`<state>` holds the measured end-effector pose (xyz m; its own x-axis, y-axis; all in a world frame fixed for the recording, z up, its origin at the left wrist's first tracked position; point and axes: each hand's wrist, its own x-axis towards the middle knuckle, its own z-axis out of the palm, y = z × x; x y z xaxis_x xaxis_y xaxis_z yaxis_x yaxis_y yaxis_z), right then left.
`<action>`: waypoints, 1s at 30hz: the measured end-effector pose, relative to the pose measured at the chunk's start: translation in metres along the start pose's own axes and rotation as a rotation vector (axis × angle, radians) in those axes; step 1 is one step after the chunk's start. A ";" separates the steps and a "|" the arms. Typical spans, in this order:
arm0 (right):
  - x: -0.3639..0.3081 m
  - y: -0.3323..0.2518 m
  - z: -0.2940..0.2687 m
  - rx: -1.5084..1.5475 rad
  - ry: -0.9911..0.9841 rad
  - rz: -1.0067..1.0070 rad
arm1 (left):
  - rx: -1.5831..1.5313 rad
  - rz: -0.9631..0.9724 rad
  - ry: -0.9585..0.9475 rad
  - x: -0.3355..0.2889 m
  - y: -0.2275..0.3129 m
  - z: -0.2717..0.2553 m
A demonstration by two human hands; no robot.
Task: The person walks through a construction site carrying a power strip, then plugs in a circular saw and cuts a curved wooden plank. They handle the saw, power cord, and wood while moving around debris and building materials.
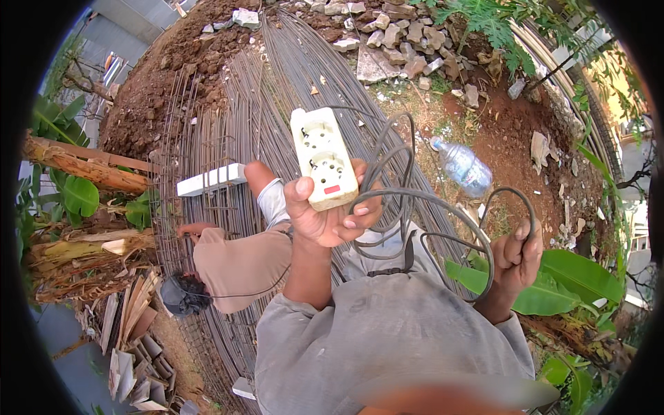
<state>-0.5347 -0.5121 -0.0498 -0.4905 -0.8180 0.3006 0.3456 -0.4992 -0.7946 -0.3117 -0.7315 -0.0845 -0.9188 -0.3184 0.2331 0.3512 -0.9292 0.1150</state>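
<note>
A white power strip (319, 149) with several round sockets and a red switch is held up in front of me. My left hand (319, 225) is closed around its lower end, with the thumb on one side and fingers on the other. Dark electrical cable (443, 199) hangs in loose loops beside the strip and runs across to the right. My right hand (517, 257) is raised at the right and pinches a bend of this cable between its fingers. Part of the cable drapes before my grey shirt.
Long steel rods (304, 62) cover the ground beneath me. At left, a co-worker in a tan shirt (242, 268) bends over the rods near a white block (211, 180). A plastic bottle (465, 167) lies on soil at right. Broken stones (408, 38) are heaped at the far side.
</note>
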 end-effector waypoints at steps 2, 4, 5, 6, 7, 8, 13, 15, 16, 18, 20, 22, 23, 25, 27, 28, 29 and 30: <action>0.068 0.005 0.011 -0.044 -0.059 -0.034 | 0.001 -0.023 0.046 0.042 0.053 -0.005; 0.134 0.021 0.018 -0.093 -0.140 -0.047 | 0.038 -0.035 0.024 0.072 0.105 -0.025; 0.174 0.035 0.021 -0.122 -0.199 -0.033 | 0.059 -0.023 -0.027 0.086 0.137 -0.035; 0.210 0.051 0.024 -0.152 -0.251 -0.009 | 0.102 0.029 -0.002 0.094 0.168 -0.044; 0.247 0.071 0.027 -0.177 -0.239 -0.032 | 0.142 0.068 0.020 0.104 0.199 -0.054; 0.287 0.093 0.029 -0.201 -0.228 -0.056 | 0.184 0.106 0.042 0.113 0.230 -0.064; 0.500 0.215 0.023 -0.293 -0.086 -0.236 | 0.336 0.305 0.062 0.141 0.407 -0.128; 0.579 0.285 0.054 -0.518 0.112 -0.227 | 0.230 0.417 0.177 0.150 0.476 -0.139; 0.602 0.320 0.081 -0.563 0.106 -0.191 | 0.245 0.466 0.268 0.143 0.504 -0.143; 0.668 0.367 0.112 -0.636 0.055 -0.112 | 0.321 0.543 0.284 0.144 0.557 -0.147; 0.733 0.405 0.118 -0.654 0.046 -0.036 | 0.393 0.567 0.216 0.150 0.612 -0.173; 0.803 0.433 0.130 -0.639 0.062 0.032 | 0.314 0.619 0.282 0.180 0.664 -0.176; 0.830 0.448 0.139 -0.627 0.033 0.056 | 0.283 0.659 0.332 0.189 0.687 -0.175; 0.887 0.474 0.160 -0.600 -0.017 0.093 | 0.319 0.694 0.377 0.210 0.744 -0.186; 0.944 0.506 0.187 -0.566 0.015 0.086 | 0.319 0.691 0.400 0.230 0.809 -0.203; 0.975 0.524 0.193 -0.580 0.009 0.089 | 0.310 0.697 0.436 0.242 0.844 -0.213; 1.007 0.541 0.196 -0.596 0.004 0.089 | 0.300 0.701 0.471 0.255 0.880 -0.226; 1.042 0.554 0.205 -0.591 -0.003 0.078 | 0.339 0.689 0.462 0.269 0.920 -0.244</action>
<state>-0.6904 -1.6993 -0.0693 -0.4788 -0.8472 0.2302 -0.1237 -0.1944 -0.9731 -0.2794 -1.7183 -0.1521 -0.4392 -0.8971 -0.0478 0.8187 -0.4216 0.3897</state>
